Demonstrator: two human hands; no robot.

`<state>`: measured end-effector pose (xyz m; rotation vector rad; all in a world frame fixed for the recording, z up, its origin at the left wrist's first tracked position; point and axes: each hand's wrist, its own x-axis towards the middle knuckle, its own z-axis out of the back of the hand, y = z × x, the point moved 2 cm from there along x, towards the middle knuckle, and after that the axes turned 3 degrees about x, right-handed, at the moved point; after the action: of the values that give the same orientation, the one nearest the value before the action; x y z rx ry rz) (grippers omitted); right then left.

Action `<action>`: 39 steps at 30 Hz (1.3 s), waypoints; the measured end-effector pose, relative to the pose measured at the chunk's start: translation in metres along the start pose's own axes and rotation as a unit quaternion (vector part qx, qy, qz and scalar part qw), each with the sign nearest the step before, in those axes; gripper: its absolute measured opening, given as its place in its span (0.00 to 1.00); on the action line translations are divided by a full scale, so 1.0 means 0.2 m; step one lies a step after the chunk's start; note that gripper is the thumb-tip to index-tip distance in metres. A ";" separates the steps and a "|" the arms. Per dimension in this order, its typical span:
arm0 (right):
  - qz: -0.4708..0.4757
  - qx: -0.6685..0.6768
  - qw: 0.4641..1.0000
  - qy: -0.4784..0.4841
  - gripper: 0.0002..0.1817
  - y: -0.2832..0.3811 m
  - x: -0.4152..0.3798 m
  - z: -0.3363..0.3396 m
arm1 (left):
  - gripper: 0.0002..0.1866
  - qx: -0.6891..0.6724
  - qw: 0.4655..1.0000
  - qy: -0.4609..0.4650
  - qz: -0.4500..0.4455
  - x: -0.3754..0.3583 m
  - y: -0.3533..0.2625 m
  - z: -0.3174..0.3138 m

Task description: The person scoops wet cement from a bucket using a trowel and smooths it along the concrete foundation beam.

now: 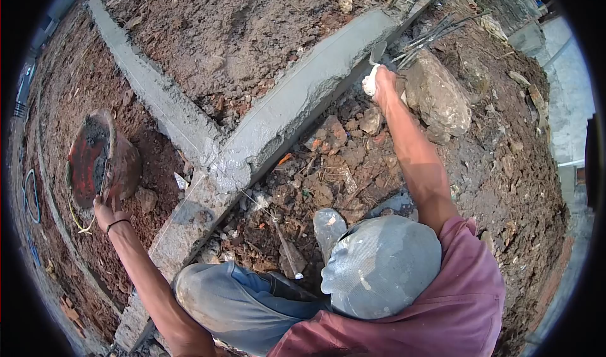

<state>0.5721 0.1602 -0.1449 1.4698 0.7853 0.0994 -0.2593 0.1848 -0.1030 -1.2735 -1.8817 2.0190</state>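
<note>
My left hand (108, 213) grips the near rim of a tilted bucket (126, 161), whose inside is red and smeared with grey mortar. With my right arm stretched forward, my right hand (380, 83) is closed around the pale handle of a trowel (377, 53). The trowel's blade is at the right side of a concrete beam (315, 73) coated in wet grey mortar. A second mortared beam (145, 85) meets it at a corner, and a rougher stretch of beam (183, 231) runs down toward my left knee.
A large rock (437, 95) lies right of my right forearm, below some metal rods (429, 38). Broken stones and reddish soil (334, 161) surround the beams. A string crosses near the corner. A blue cord (30, 196) lies at the far left.
</note>
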 end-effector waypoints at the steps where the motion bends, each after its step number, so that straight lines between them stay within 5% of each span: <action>1: -0.004 0.011 1.000 0.002 0.15 -0.03 -0.07 -0.03 | 0.19 0.025 1.000 -0.008 -0.014 -0.02 0.00 -0.01; 5: -0.088 -0.070 0.993 0.030 0.16 -0.27 -0.57 -0.14 | 0.20 0.013 0.998 -0.012 -0.061 0.02 0.02 -0.01; 6: -0.113 -0.066 0.991 0.032 0.16 -0.36 -0.73 -0.17 | 0.20 -0.012 0.984 0.088 -0.155 0.54 0.10 0.19; 9: -0.154 0.000 0.987 0.054 0.18 -0.55 -0.93 -0.12 | 0.20 -0.012 0.990 0.076 -0.121 0.60 0.10 0.20; 12: -0.138 0.026 0.989 0.036 0.17 -0.57 -0.90 -0.04 | 0.20 0.047 0.996 0.006 -0.081 -0.03 0.00 -0.01; 19: -0.006 0.004 1.000 0.014 0.18 -0.24 -0.73 -0.24 | 0.18 0.010 0.996 0.037 -0.086 0.12 0.03 0.03; 23: -0.027 -0.184 0.983 -0.001 0.19 -0.76 -0.68 -0.18 | 0.17 0.004 0.998 0.021 -0.062 0.05 0.02 0.00; 25: -0.152 -0.068 0.985 0.035 0.15 -0.64 -1.02 -0.14 | 0.17 -0.003 0.997 0.016 -0.073 0.09 0.03 0.02; 27: -0.162 -0.078 0.984 0.011 0.15 -0.62 -1.08 -0.11 | 0.17 0.014 0.997 0.002 -0.070 0.02 0.02 0.00; 34: 0.023 -0.030 0.999 -0.007 0.16 -0.29 -0.81 -0.23 | 0.13 -0.003 0.994 0.017 -0.110 0.08 0.03 0.01; 37: -0.010 -0.123 0.992 0.028 0.17 -0.48 -0.79 -0.28 | 0.13 -0.009 0.994 0.015 -0.111 0.06 0.03 0.00; 38: 0.059 -0.272 0.959 -0.048 0.17 -0.66 -0.73 -0.23 | 0.13 -0.011 0.993 0.015 -0.115 0.06 0.03 0.00; 39: 0.023 -0.223 0.974 -0.024 0.16 -0.69 -0.80 -0.19 | 0.14 -0.011 0.993 0.014 -0.120 0.06 0.03 0.00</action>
<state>0.3767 0.0902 -0.2013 1.0592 0.6386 0.2586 -0.2650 0.1906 -0.1135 -1.0167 -1.9423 1.8539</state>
